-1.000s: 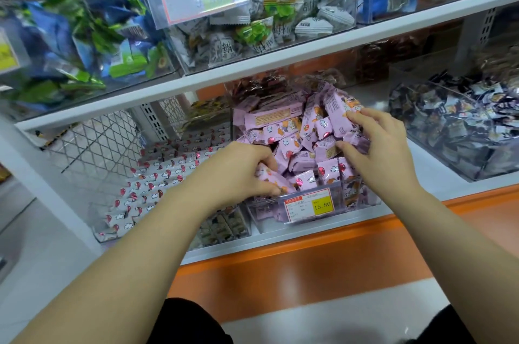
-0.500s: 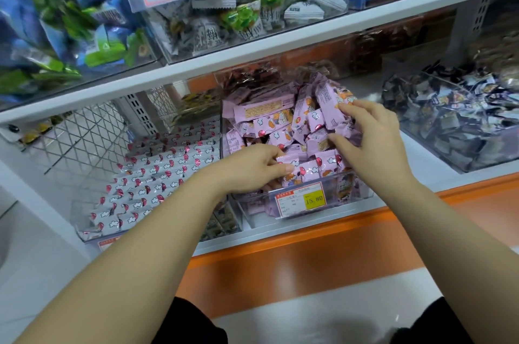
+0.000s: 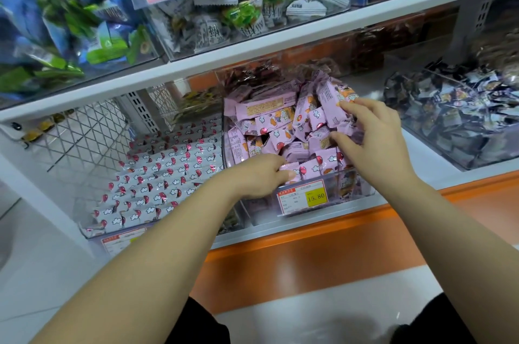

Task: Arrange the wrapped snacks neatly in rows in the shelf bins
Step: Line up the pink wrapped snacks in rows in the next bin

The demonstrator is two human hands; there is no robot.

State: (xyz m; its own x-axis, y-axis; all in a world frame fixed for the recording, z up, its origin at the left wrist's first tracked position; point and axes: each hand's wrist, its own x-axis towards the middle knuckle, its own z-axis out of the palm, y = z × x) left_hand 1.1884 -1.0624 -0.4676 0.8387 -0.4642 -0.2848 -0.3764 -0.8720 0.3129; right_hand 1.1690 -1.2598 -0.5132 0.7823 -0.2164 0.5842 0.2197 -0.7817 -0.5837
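Observation:
A clear bin (image 3: 362, 195) on the lower shelf holds a loose heap of pink wrapped snacks (image 3: 278, 119). My left hand (image 3: 258, 178) is at the bin's front left corner and pinches one pink snack (image 3: 289, 169) by its end. Over the right side of the heap, my right hand (image 3: 370, 136) has its fingers spread and curled into the pink snacks there. Left of this bin, white wrapped snacks (image 3: 160, 175) with red balloon prints lie in tidy rows in a neighbouring bin.
A price tag (image 3: 303, 197) reading 15.80 hangs on the pink bin's front. A bin of dark wrapped sweets (image 3: 455, 113) stands to the right. The upper shelf (image 3: 280, 43) carries bins of green, blue and grey packets. An orange ledge (image 3: 309, 253) runs below.
My left hand has slid forward and down to the bin's front left corner, taking a pink snack by its end. My right hand has stayed on the right of the heap.

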